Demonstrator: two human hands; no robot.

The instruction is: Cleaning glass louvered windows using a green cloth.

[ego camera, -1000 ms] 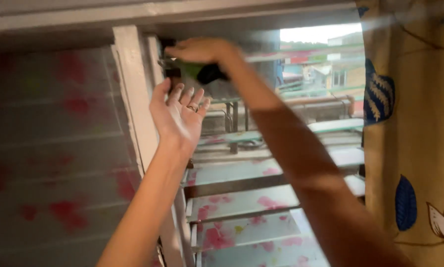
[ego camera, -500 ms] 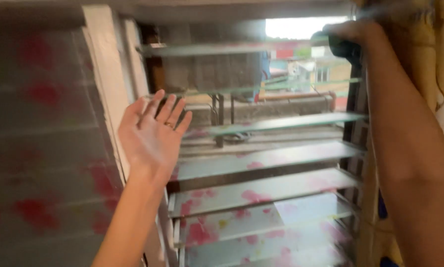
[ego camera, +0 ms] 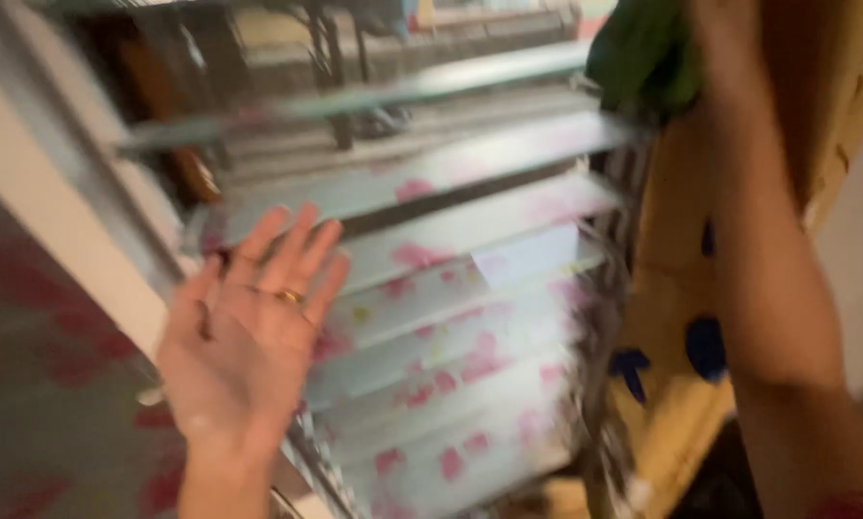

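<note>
Reaching up at the top right edge of the view, right hand (ego camera: 715, 38) mostly cut off by the frame, pressed against a green cloth (ego camera: 643, 53) bunched at the right end of the upper glass slats; grip blurred, so impossible to tell whether clenched around the cloth or only touching it. Forearm running down the right side in front of the curtain.

Raised in the lower left, left hand (ego camera: 244, 336) released and empty, palm facing the camera, fingers spread and pointing up, a gold ring (ego camera: 289, 296) on one finger. Held in front of the left ends of the slats, near the window frame, touching nothing as far as can be seen.

Behind both hands, a louvred window (ego camera: 450, 288) of frosted glass slats with pink blotches, the slats tilted open, the whole picture slanted and smeared by motion. Left of it, a pale upright window frame post (ego camera: 56, 240), and beyond that a second panel of pink-blotched glass (ego camera: 47, 423). Right of the slats, a yellow curtain (ego camera: 672, 404) with dark blue leaf shapes, hanging just beside the window's right edge. Through the top gaps, a dim outdoor ledge with dark metal legs (ego camera: 340, 106), too blurred for detail.
</note>
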